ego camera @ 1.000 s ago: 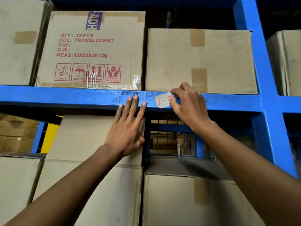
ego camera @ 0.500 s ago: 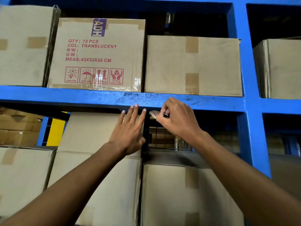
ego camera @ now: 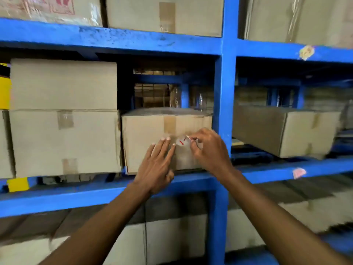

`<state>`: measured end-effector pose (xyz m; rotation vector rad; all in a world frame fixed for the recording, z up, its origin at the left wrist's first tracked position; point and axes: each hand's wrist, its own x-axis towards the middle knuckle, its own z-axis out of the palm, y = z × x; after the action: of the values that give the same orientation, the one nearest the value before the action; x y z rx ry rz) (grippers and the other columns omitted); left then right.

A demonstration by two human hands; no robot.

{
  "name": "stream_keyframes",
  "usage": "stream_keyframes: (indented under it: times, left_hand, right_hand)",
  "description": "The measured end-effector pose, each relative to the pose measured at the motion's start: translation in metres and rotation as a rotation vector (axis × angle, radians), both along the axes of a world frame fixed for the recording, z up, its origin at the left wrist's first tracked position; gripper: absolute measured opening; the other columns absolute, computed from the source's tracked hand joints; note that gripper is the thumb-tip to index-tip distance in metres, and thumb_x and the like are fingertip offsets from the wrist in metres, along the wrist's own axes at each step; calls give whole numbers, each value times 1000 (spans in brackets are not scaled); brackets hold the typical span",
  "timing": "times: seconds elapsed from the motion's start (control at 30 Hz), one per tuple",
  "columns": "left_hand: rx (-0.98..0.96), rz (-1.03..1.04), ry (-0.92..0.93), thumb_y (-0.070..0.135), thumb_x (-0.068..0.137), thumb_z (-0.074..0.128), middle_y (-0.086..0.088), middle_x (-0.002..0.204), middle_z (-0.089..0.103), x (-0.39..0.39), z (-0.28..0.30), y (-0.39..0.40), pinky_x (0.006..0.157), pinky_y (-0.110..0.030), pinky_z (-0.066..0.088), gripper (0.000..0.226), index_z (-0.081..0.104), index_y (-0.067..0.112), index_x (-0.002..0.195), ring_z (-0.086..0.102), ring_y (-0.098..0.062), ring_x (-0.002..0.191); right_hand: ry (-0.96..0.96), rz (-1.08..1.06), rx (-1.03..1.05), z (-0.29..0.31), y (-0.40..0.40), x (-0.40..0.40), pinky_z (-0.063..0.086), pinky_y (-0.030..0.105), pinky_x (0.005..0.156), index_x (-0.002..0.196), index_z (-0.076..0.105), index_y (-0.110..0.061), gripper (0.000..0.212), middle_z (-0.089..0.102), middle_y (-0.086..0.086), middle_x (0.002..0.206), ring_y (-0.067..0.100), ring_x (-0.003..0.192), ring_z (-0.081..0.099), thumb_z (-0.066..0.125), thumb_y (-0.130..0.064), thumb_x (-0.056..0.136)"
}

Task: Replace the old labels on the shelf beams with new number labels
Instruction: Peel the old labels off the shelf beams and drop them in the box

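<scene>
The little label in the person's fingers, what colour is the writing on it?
Red marks on a whitish label, pinched by the right hand. The head view, the only one, shows it.

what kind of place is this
Most likely a warehouse or stockroom: blue steel shelf beams, rows of taped cardboard boxes, and a small label pinched in the right hand.

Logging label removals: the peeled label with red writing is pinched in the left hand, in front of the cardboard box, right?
Not quite: the head view shows the right hand pinching the label. The left hand is open, fingers straight, beside it. Both are in front of the cardboard box.
</scene>
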<state>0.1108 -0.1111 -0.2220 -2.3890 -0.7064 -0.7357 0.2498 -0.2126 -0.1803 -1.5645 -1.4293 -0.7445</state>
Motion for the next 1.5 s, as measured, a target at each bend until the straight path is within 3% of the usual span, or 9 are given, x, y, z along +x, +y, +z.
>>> stream_keyframes:
  times: [0.07,0.23,0.37,0.57,0.8,0.93,1.1,1.23,1.5]
  left_hand:
    - [-21,-17,40,39,52,74,-19,136,52,23,-35,-10,98,-52,42,87,54,5,129,52,-33,125]
    - [-44,-85,126,38,47,79,-15,137,53,79,-112,-37,101,-54,39,90,56,4,127,49,-29,128]
    - [-61,-51,219,36,57,75,-15,146,41,122,-164,-49,116,-49,17,90,46,6,136,36,-30,137]
    - [-19,83,482,39,71,65,-18,155,8,168,-227,-47,113,-48,-13,94,18,6,146,9,-31,145]
    - [-27,185,524,31,71,62,-21,156,8,187,-286,-51,116,-49,-7,91,21,2,146,8,-34,145]
    - [-118,198,550,26,73,60,-24,156,0,193,-317,-55,117,-51,0,89,17,9,148,-2,-35,146]
    - [-167,187,497,24,73,67,-24,153,-16,201,-330,-55,116,-51,-5,92,16,12,149,-13,-36,144]
    - [-145,146,456,14,68,67,-25,152,-16,201,-335,-52,116,-53,-1,93,19,12,148,-12,-37,144]
    - [-127,124,469,13,72,66,-27,154,-13,196,-333,-49,117,-54,1,95,13,13,150,-11,-39,144]
  right_hand:
    - [71,-38,-48,-30,-22,21,48,37,81,94,71,-10,19,68,11,94,30,94,61,56,-12,84]
    - [237,-126,-208,-107,-66,75,50,40,77,90,71,-10,16,68,14,91,32,90,62,57,-11,82]
    - [407,-141,-310,-169,-96,114,53,39,73,90,72,-9,17,70,14,91,31,82,64,57,-8,82]
    - [604,-109,-552,-276,-119,168,54,40,72,89,72,-5,18,71,17,89,31,79,65,56,-5,82]
    - [846,-186,-903,-403,-140,213,49,38,72,89,71,-5,20,70,21,93,37,91,64,52,-7,85]
    - [914,-279,-1051,-465,-162,229,45,34,67,83,68,-3,27,68,22,87,34,85,64,52,-23,90]
    - [1155,-428,-1146,-628,-174,278,55,35,70,71,63,-11,35,69,12,80,30,79,68,53,-43,67]
    - [1167,-457,-1098,-574,-174,274,54,40,80,87,68,-5,18,69,16,93,31,91,65,62,-21,79]
    - [1207,-508,-976,-564,-178,264,51,40,85,94,66,-5,22,68,16,96,29,95,63,48,-18,91]
